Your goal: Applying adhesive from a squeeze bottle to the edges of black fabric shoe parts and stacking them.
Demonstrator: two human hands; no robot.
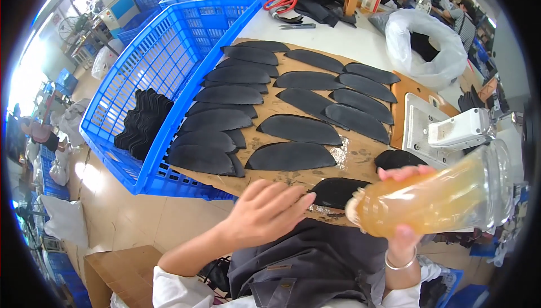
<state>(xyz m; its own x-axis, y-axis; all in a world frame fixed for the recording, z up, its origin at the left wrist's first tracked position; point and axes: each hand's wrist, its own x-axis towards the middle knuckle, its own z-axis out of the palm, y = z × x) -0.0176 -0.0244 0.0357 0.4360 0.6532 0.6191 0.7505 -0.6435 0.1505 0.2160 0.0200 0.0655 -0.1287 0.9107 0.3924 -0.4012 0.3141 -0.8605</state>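
My right hand [403,243] grips a clear bottle [434,195] of amber liquid, tilted nearly level with its narrow pale end to the left. That end is close to the right part of a black half-moon pad [338,191] at the near edge of a brown board [270,99]. At the pad's left end is my left hand [264,212], fingers stretched out, index fingertip at or touching the pad; its thumb is mostly hidden. Several more black pads [298,129] lie in columns on the board, the left ones overlapping. Another dark pad stack [400,160] sits behind the bottle.
A blue crate [163,77] stands along the board's left, holding a stack of wavy black pieces [143,122]. Red-handled scissors [282,5] and a white plastic bag [425,49] are at the back. A white machine [459,130] stands right; a cardboard box [121,271] is lower left.
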